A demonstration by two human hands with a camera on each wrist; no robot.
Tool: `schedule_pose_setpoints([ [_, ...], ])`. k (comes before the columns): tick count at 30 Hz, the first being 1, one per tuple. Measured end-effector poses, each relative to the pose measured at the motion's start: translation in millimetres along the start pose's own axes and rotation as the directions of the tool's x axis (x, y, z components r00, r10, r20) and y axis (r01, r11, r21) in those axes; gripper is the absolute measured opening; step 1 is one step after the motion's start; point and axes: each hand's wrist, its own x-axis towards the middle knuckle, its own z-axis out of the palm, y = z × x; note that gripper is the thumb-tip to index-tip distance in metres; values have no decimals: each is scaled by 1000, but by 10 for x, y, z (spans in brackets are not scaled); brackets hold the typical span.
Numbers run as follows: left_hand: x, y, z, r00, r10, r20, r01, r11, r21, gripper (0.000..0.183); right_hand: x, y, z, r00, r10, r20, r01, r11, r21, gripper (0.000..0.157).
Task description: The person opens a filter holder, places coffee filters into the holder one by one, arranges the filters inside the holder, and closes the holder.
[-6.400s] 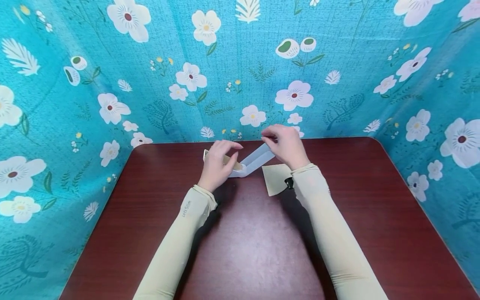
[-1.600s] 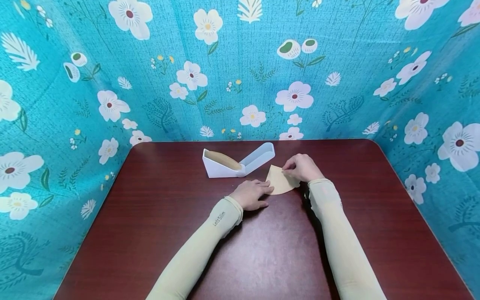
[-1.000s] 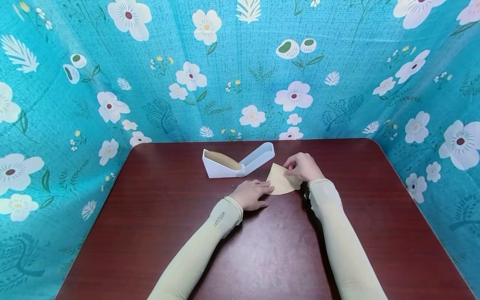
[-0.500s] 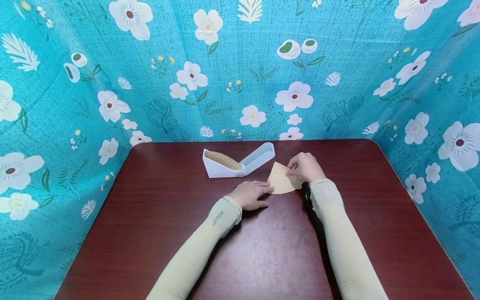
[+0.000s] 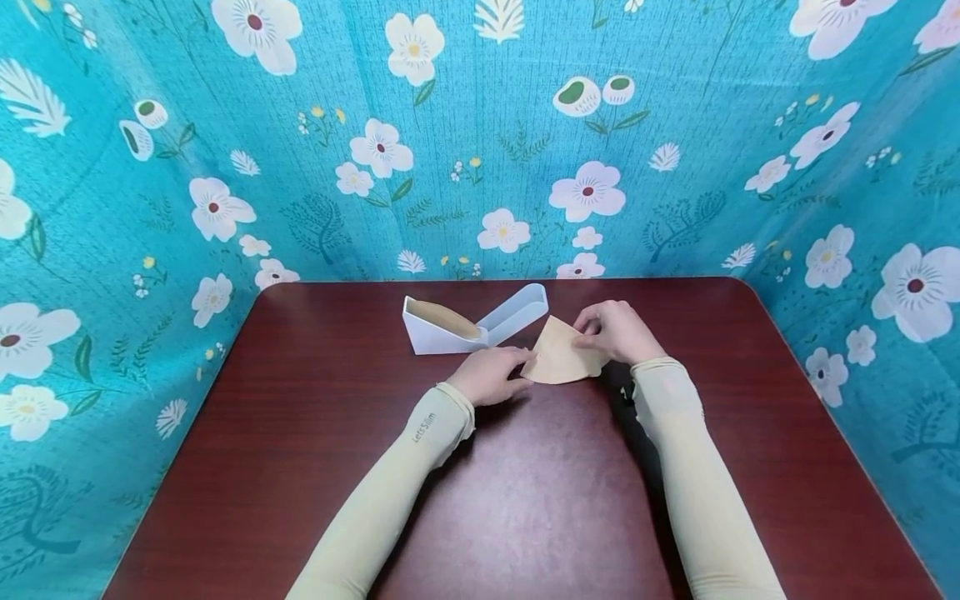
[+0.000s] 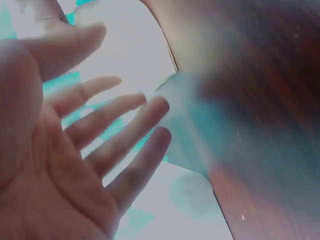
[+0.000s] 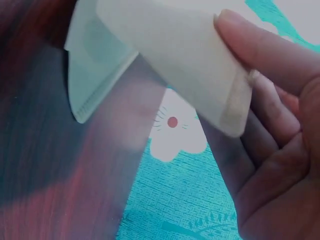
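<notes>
A cream paper coffee filter (image 5: 557,354), fan-shaped, is raised at a tilt off the table. My right hand (image 5: 618,332) pinches its right edge; in the right wrist view the thumb lies on the near face of the filter (image 7: 185,47) and the fingers are behind. At the filter's lower left edge is my left hand (image 5: 487,375). The left wrist view has that hand's fingers (image 6: 142,167) spread and fairly straight, with the pale filter (image 6: 130,40) beyond them; contact cannot be told.
Behind the hands stands a white filter box (image 5: 435,340), its lid (image 5: 517,315) swung out to the right, with brownish filters inside. A floral turquoise curtain (image 5: 450,125) hangs past the back edge of the dark red table (image 5: 315,367).
Earlier both hands were at the box and its lid. Later the left hand pressed the filter's edge on the table. Now the filter is lifted in the right hand, and the left has shifted slightly back.
</notes>
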Motion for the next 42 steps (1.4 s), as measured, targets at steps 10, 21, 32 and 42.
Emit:
schedule_pose_setpoints([
  [10, 8, 58, -34, 962, -67, -265, 29, 989, -142, 32, -122, -130, -224, 993, -99, 66, 91, 990, 107, 10],
  [21, -22, 80, -120, 902, -52, -430, -73, 960, -270, 13, -195, -268, -350, 982, -187, -1, 184, 968, 171, 9],
  [32, -55, 67, -175, 875, -57, -481, -133, 927, -351, 12, -243, -264, -348, 982, -169, -89, 187, 943, 274, 6],
  [42, -74, 64, -235, 780, -89, -620, -211, 895, -394, 9, -266, -394, -347, 972, -187, -139, 224, 917, 332, 8],
])
